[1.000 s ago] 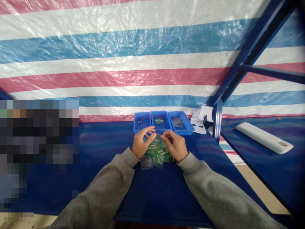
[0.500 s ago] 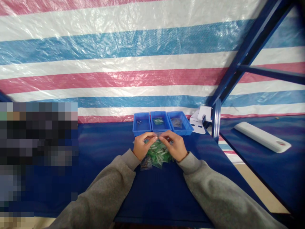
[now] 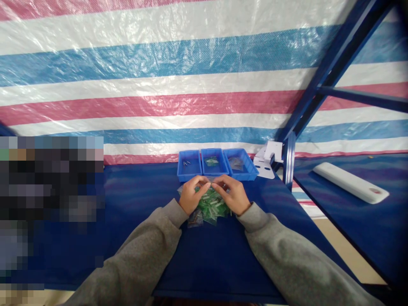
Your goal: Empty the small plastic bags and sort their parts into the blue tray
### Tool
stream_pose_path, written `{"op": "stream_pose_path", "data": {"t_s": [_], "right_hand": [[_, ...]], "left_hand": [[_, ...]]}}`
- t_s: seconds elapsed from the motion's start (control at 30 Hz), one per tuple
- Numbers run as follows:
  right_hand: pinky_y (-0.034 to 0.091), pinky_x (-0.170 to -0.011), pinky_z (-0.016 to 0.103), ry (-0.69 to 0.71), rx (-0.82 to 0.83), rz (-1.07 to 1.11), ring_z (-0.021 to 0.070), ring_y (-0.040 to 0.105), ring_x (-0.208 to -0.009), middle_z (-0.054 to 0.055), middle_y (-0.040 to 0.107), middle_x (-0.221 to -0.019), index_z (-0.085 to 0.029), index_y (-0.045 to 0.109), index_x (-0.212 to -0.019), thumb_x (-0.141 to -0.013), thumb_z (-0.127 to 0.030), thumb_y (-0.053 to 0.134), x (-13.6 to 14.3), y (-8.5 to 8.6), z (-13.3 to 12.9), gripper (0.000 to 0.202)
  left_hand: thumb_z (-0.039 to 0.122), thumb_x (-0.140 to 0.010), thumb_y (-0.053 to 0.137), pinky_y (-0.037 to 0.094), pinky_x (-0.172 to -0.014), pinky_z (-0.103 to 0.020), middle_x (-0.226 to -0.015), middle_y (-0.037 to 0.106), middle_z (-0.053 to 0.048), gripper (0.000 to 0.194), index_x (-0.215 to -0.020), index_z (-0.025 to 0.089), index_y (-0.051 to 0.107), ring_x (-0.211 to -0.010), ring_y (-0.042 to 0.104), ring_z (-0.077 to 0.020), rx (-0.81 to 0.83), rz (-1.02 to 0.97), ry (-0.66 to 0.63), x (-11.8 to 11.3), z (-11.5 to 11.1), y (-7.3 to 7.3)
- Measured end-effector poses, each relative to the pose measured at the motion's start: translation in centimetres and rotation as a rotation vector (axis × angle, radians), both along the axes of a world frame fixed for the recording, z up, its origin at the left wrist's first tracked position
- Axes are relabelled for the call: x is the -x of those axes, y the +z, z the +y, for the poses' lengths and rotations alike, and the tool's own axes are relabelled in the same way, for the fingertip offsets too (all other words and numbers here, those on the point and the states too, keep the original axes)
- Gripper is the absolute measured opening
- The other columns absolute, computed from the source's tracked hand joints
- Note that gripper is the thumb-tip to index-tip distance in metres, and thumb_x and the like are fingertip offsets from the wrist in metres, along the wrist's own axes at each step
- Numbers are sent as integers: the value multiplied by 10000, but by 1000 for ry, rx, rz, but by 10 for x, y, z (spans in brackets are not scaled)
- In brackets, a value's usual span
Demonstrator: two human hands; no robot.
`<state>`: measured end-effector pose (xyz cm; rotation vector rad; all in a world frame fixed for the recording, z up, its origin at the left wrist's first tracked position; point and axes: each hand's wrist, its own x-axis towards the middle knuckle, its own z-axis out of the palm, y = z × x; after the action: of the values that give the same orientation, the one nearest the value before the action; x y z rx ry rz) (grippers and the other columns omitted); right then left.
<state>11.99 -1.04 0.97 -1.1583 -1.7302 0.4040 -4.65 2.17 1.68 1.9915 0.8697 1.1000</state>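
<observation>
**Three blue bins point(image 3: 218, 171), one heap of green packets point(image 3: 213, 207)**

Left hand point(image 3: 192, 194) and right hand point(image 3: 235, 194) pinch a clear bag point(image 3: 209, 179) between thumbs and fingertips, over the heap on the blue table point(image 3: 143, 187), just before the bins.

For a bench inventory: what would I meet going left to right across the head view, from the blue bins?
Left blue bin, middle blue bin, right blue bin, white sheets, metal post, long white casing.
</observation>
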Motion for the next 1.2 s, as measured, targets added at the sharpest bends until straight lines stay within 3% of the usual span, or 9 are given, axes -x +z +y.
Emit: {"op": "stream_pose_path", "data": {"t_s": [0.37, 0.77, 1.1, 1.2], "right_hand": [[424, -580, 252, -10, 22, -1, 137, 538, -651, 24, 592, -756, -191, 577, -838, -858, -334, 491, 0, -3, 1, 168], [415, -553, 243, 35, 61, 43, 135, 541, -629, 16, 577, -715, -187, 583, -805, -834, -334, 525, 1, 0, -1, 160], [412, -549, 244, 37, 60, 15, 126, 513, -580, 2, 553, -631, -186, 580, -706, -859, -374, 473, 0, 0, 0, 266], [435, -564, 253, 25, 31, 30, 134, 531, -619, 19, 580, -722, -193, 601, -847, -876, -356, 436, 0, 0, -1, 234]], "left_hand": [[324, -818, 547, 481, -729, -247, -845, 652, -44, 205, -906, 146, 595, -780, 613, -148, -20, 24, 28, -2, 1, -2], [362, -830, 523, 457, -654, -224, -697, 617, -17, 255, -742, 137, 603, -678, 570, -127, 45, 19, 34, 2, 0, 0], [323, -781, 598, 500, -731, -261, -858, 649, -57, 234, -932, 143, 587, -782, 617, -153, 51, -116, 16, 0, -1, 2], [321, -782, 599, 505, -653, -240, -793, 642, -30, 306, -1024, 163, 501, -659, 611, -119, 117, -197, 19, -1, -1, 3]]}}
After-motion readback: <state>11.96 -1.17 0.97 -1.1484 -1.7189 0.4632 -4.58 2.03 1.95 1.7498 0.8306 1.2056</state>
